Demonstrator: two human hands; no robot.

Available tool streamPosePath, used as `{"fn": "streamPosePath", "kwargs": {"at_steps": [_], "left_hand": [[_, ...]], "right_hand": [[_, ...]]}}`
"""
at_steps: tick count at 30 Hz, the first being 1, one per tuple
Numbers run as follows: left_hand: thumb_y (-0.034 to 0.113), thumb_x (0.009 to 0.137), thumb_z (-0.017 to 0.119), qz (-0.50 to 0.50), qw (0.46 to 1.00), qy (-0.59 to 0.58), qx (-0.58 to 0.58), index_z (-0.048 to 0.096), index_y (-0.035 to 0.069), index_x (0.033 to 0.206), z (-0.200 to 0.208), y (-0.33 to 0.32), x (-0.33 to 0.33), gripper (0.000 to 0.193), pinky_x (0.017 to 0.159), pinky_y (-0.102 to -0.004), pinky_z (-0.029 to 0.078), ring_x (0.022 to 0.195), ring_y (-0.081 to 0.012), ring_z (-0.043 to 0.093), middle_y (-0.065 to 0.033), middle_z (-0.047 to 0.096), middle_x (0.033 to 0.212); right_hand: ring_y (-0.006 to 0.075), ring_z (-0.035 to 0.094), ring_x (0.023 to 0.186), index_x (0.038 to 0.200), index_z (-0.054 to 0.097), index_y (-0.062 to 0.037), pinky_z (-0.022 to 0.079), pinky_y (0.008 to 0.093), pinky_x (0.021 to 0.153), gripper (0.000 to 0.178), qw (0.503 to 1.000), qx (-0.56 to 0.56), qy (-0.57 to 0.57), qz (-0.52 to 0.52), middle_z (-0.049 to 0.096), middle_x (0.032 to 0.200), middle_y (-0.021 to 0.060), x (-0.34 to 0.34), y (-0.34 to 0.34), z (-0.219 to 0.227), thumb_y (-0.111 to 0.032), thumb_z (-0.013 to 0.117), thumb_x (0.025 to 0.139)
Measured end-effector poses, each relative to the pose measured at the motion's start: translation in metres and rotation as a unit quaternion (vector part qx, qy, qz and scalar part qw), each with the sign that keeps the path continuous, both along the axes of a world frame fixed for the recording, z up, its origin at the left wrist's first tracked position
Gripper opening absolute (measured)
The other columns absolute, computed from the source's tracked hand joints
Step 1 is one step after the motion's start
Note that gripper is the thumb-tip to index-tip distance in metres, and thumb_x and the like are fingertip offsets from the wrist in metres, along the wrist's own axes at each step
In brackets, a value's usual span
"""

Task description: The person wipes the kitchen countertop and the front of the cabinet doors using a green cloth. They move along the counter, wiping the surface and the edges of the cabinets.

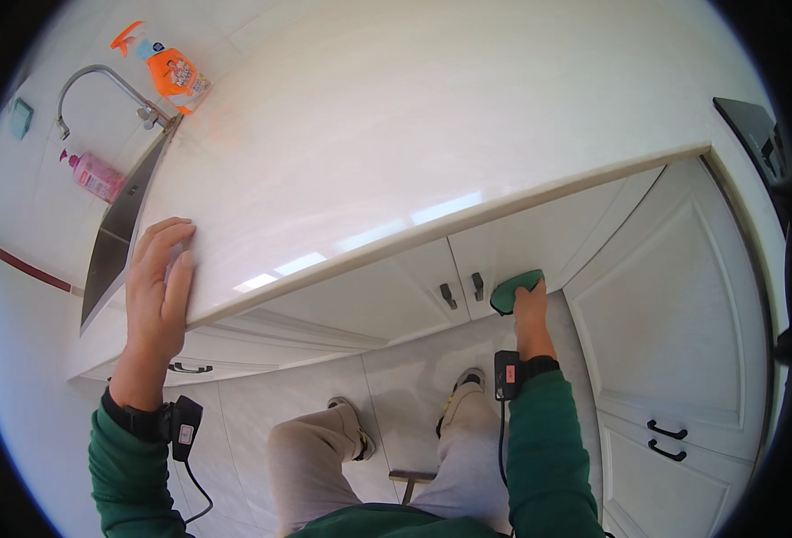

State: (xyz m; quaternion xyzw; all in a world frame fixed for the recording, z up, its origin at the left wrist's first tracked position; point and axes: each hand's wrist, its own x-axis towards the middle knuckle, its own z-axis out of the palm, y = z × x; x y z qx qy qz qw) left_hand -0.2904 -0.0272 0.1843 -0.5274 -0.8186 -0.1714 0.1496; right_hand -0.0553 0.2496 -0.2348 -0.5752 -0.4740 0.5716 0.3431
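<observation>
My right hand (530, 316) grips a green cloth (509, 292) low on the front of a white cabinet door (562, 235), just right of two dark handles (478, 286). Part of the cloth is hidden behind the fingers. On the left, my left hand (158, 282) rests on the front corner of the white countertop (369, 143), beside the sink. Its fingers are extended and it holds nothing. Both wrists wear black straps with small boxes and cables.
At the back left stand an orange spray bottle (177, 79), a curved metal faucet (100, 70) and a pink pump bottle (97, 177) by the steel sink (113, 242). A black flat appliance (748, 130) lies at the far right. More cabinet doors (674, 296) flank my right arm.
</observation>
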Motion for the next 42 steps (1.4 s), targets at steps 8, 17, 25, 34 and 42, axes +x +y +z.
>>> {"fn": "streamPosePath", "kwargs": {"at_steps": [8,17,25,34,42], "left_hand": [[0.012,0.089,0.051,-0.008,1.000,0.000,0.014,0.060,-0.002,0.108,-0.002,0.000,-0.001,0.025,0.096,-0.0359,0.043,0.107,-0.0346,0.058,-0.0197,0.060,0.116],[0.011,0.090,0.051,-0.018,1.000,0.013,0.015,0.059,-0.002,0.107,-0.002,-0.001,0.000,0.023,0.094,-0.0346,0.043,0.105,-0.0346,0.058,-0.0187,0.060,0.114],[0.011,0.090,0.051,-0.020,1.000,0.019,0.013,0.059,-0.002,0.107,-0.002,0.001,-0.001,0.023,0.094,-0.0350,0.044,0.105,-0.0343,0.057,-0.0186,0.060,0.114],[0.012,0.090,0.052,-0.012,1.000,0.014,0.016,0.060,-0.002,0.106,-0.002,0.000,0.002,0.022,0.094,-0.0352,0.044,0.104,-0.0343,0.058,-0.0186,0.060,0.113],[0.012,0.090,0.052,-0.024,0.999,0.022,0.017,0.060,-0.002,0.106,-0.001,0.000,0.000,0.023,0.092,-0.0351,0.045,0.103,-0.0347,0.058,-0.0190,0.060,0.113]], "right_hand": [[0.0472,0.039,0.129,0.144,0.032,0.0062,0.037,0.0446,0.106,0.061,0.936,0.343,-0.060,-0.049,0.033,0.142,0.0313,-0.003,-0.025,0.140,0.003,0.050,0.086],[0.0489,0.042,0.125,0.143,0.035,0.0060,0.038,0.0442,0.105,0.061,0.867,0.467,-0.165,-0.057,0.033,0.140,0.0327,0.000,-0.009,0.201,0.008,0.048,0.083],[0.0470,0.041,0.128,0.143,0.038,0.0034,0.035,0.0434,0.108,0.060,0.863,0.471,-0.181,-0.031,0.034,0.143,0.0326,0.003,-0.020,0.181,0.008,0.045,0.084],[0.0463,0.043,0.128,0.141,0.044,0.0012,0.036,0.0450,0.108,0.058,0.875,0.461,-0.119,-0.081,0.043,0.140,0.0300,0.020,0.009,0.186,0.010,0.047,0.083],[0.0462,0.041,0.131,0.142,0.041,0.0016,0.035,0.0444,0.109,0.059,0.876,0.456,-0.151,-0.053,0.043,0.140,0.0316,0.017,0.001,0.185,0.009,0.047,0.084]]}}
